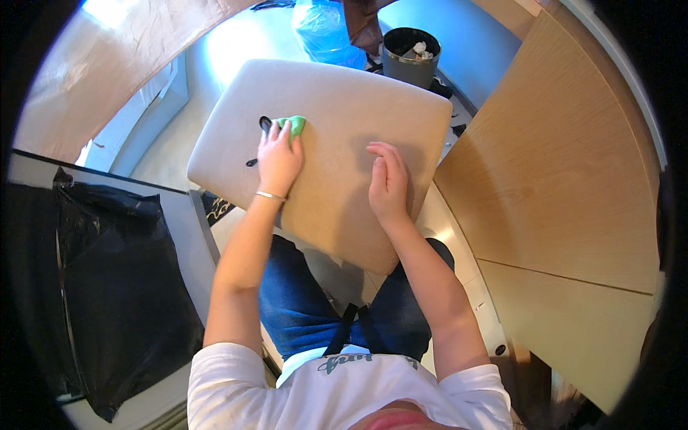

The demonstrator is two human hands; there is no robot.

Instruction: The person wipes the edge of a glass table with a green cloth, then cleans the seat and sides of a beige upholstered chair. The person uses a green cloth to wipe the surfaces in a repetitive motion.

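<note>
A beige upholstered stool (333, 107) with a square, rounded cushion stands before me. On its left part rests my left hand (280, 158), palm down, its fingers on a soft green lump (295, 124), which looks like putty or a small cloth. Beside those fingers is a black rounded thing (265, 123), partly covered by the hand; a small black end (251, 162) shows at the hand's left. Whether these are one object I cannot tell. Over the cushion's right part, my right hand (389, 174) holds nothing, its fingers slightly bent and its thumb toward the left.
Behind the cushion stand a waste bin (411, 67) with crumpled paper and a blue translucent plastic container or bag (328, 35). A wooden cabinet panel (570, 161) rises at the right. Black plastic sheeting (118, 279) hangs at the left. My knees are under the cushion's near edge.
</note>
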